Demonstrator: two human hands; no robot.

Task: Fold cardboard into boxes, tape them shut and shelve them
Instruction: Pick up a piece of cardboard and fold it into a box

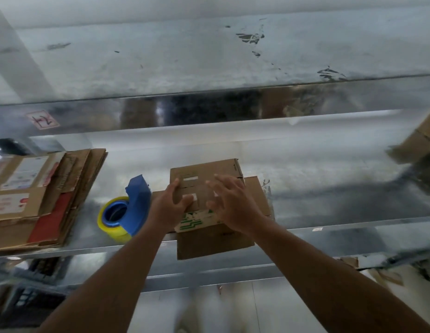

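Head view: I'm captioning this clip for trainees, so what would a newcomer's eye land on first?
At centre, the left hand grips the side of a cardboard box on the metal shelf, the right hand spread open over it. To its left lie a blue tape dispenser with yellow tape and a stack of flattened cardboard.

Box [204,186] is plain brown w/ small white label patches, and its near flap has a green-on-white blocky print; the flat cardboard stack [55,188] is brown too, w/ a red panel & white labels printed in red. Dispenser [138,200] is blue, tape roll [116,230] yellow. Shelf [329,169] is silvery-grey metal w/ dark scuffs on the upper level, its sticker [42,119] white w/ red border & dark scrawl
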